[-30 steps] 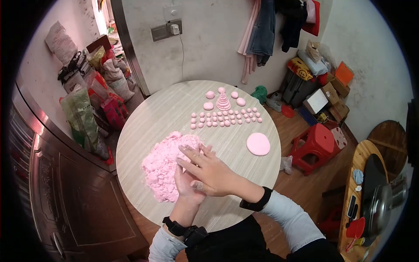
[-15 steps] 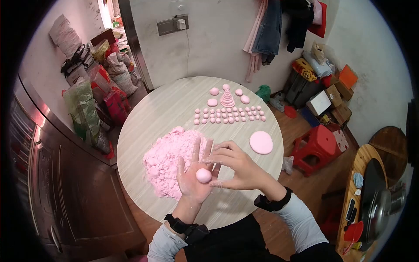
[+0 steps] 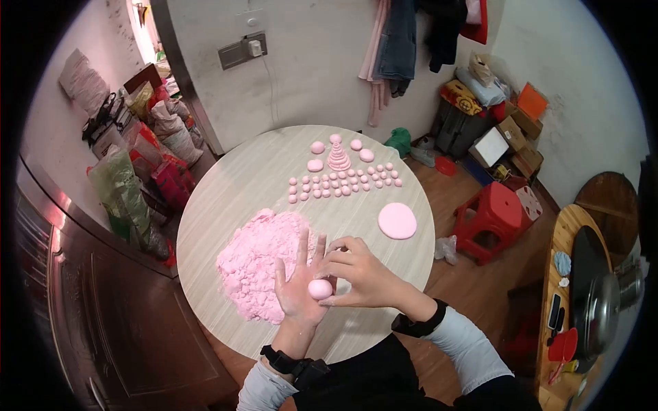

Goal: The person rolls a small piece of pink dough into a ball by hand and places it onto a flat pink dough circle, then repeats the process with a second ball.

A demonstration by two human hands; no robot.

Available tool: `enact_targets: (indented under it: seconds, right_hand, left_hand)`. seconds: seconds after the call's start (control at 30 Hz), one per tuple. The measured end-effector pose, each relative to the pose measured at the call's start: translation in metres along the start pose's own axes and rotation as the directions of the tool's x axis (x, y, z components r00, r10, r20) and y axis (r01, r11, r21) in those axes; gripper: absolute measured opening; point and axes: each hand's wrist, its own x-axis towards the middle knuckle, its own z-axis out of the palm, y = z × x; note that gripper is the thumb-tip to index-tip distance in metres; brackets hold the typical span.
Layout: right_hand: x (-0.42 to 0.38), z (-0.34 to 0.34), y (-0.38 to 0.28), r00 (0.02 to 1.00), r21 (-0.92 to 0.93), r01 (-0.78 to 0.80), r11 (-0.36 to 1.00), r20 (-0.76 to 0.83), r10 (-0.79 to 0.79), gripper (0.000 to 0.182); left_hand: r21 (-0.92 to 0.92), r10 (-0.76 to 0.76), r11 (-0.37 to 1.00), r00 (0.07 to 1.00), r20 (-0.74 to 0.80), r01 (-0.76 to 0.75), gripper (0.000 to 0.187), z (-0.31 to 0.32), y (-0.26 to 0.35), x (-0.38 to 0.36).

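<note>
A smooth pink dough ball (image 3: pixel 320 289) rests in the palm of my left hand (image 3: pixel 299 291), which lies open and palm up with the fingers stretched out. My right hand (image 3: pixel 360 274) curves over the ball from the right, thumb and fingertips at its side. Pale residue coats the fingers. Beside and behind my left hand, a crumbly pink dough heap (image 3: pixel 260 260) spreads over the round table (image 3: pixel 212 192). A flat pink disc (image 3: pixel 397 221) lies to the right of my hands.
Rows of small pink balls (image 3: pixel 345 182) lie at the back of the table, behind them a ridged pink cone (image 3: pixel 338 157) with larger pieces around it. A red stool (image 3: pixel 488 219) stands to the right. At the lower right, a wooden table (image 3: pixel 552 301) bears a lidded pan (image 3: pixel 600 308).
The view has shifted slightly. My right thumb and fingers have closed in on the ball, which still sits in my left palm.
</note>
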Motion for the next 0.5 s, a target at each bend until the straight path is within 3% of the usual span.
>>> enact_targets:
  seconds: [0.07, 0.13, 0.2, 0.3, 0.4, 0.43, 0.47, 0.5]
  right_hand:
    - [-0.007, -0.001, 0.0, 0.999, 0.003, -0.039, 0.999, -0.025, 0.039, 0.043]
    - [-0.019, -0.005, 0.002, 0.991, 0.157, -0.125, 0.98, -0.035, 0.132, 0.044]
    - [-0.04, -0.008, 0.012, 0.963, 0.195, -0.241, 0.951, -0.075, 0.259, 0.044]
    - [-0.077, -0.014, 0.038, 0.829, 0.372, -0.478, 0.795, -0.108, 0.549, 0.046]
    - [-0.11, -0.021, 0.065, 0.748, 0.372, -0.555, 0.744, -0.169, 0.642, 0.049]
    - [-0.121, -0.024, 0.079, 0.762, 0.259, -0.578, 0.774, -0.171, 0.625, 0.051]
    - [-0.131, -0.026, 0.093, 0.753, 0.26, -0.592, 0.763, -0.161, 0.638, 0.051]
    - [-0.141, -0.027, 0.107, 0.774, 0.103, -0.598, 0.795, -0.186, 0.606, 0.05]
  left_hand:
    - [-0.01, -0.007, 1.0, 0.999, -0.034, 0.007, 0.066, -0.004, -0.003, 0.001]
    - [0.111, 0.107, 0.99, 0.975, -0.193, -0.087, 0.062, -0.01, 0.0, 0.0]
    - [0.087, 0.112, 0.991, 0.979, -0.172, -0.098, 0.06, -0.021, 0.008, -0.003]
    - [0.099, 0.172, 0.982, 0.974, -0.147, -0.158, 0.054, -0.045, 0.033, -0.014]
    - [0.161, 0.255, 0.96, 0.953, -0.162, -0.229, 0.049, -0.059, 0.054, -0.025]
    - [0.201, 0.304, 0.942, 0.937, -0.173, -0.269, 0.046, -0.061, 0.059, -0.029]
    - [0.196, 0.298, 0.945, 0.935, -0.19, -0.261, 0.046, -0.063, 0.063, -0.033]
    - [0.253, 0.33, 0.926, 0.926, -0.181, -0.28, 0.045, -0.065, 0.067, -0.037]
